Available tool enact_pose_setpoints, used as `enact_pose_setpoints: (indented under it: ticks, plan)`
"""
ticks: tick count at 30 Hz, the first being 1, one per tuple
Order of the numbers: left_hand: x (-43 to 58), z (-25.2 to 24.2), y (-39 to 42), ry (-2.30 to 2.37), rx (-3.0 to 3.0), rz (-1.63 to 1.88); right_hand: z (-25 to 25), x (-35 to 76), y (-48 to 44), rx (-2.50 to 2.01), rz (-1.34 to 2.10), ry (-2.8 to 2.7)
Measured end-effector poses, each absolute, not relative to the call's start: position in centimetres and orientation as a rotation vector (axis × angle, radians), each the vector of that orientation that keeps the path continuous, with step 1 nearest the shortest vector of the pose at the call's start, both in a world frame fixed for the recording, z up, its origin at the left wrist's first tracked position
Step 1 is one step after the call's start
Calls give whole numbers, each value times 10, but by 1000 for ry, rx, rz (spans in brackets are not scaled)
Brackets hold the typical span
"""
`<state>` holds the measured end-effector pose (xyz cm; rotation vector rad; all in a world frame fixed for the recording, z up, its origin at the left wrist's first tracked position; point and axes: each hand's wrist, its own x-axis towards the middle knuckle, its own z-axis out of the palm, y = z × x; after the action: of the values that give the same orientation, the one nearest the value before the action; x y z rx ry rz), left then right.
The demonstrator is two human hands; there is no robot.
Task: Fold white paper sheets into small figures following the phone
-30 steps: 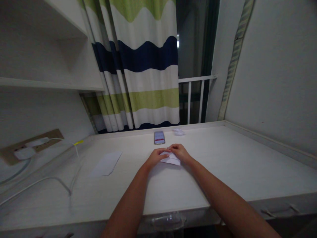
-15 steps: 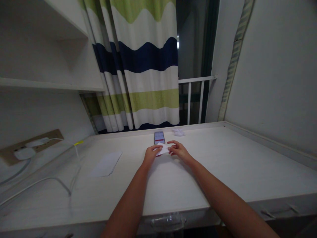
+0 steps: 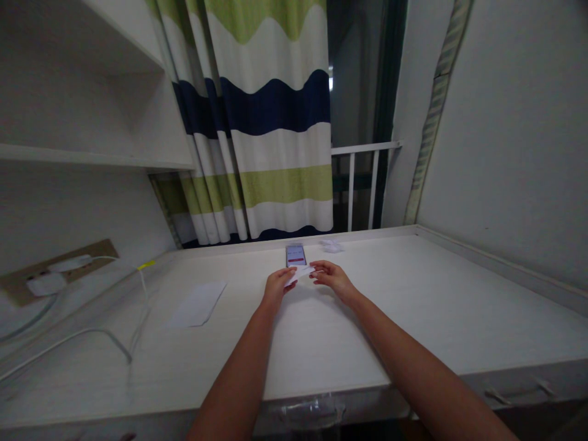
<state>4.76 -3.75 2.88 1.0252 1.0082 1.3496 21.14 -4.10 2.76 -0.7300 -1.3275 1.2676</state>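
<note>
A small folded piece of white paper [image 3: 301, 272] is lifted slightly off the white desk [image 3: 413, 294], held between both hands. My left hand [image 3: 277, 286] pinches its left end, fingers closed. The right end is pinched by my right hand [image 3: 331, 277]. Just behind the paper lies a phone [image 3: 295, 254] with a lit screen.
Another folded white sheet [image 3: 198, 303] lies on the desk to the left. White cables [image 3: 92, 334] run from a wall socket with plugs [image 3: 46, 278] at far left. A small crumpled white scrap [image 3: 331, 245] sits near the back edge. Striped curtain and shelf stand behind.
The paper lay flat under both hands; the hands have since moved it away from me toward the phone and raised it off the desk.
</note>
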Motion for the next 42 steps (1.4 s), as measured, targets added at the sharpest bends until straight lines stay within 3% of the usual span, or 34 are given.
enact_pose_setpoints:
  ticks: [42]
  plan:
    - [54,25,-40,1062,1328,1154,24,207,-44,-941,1229,-1576]
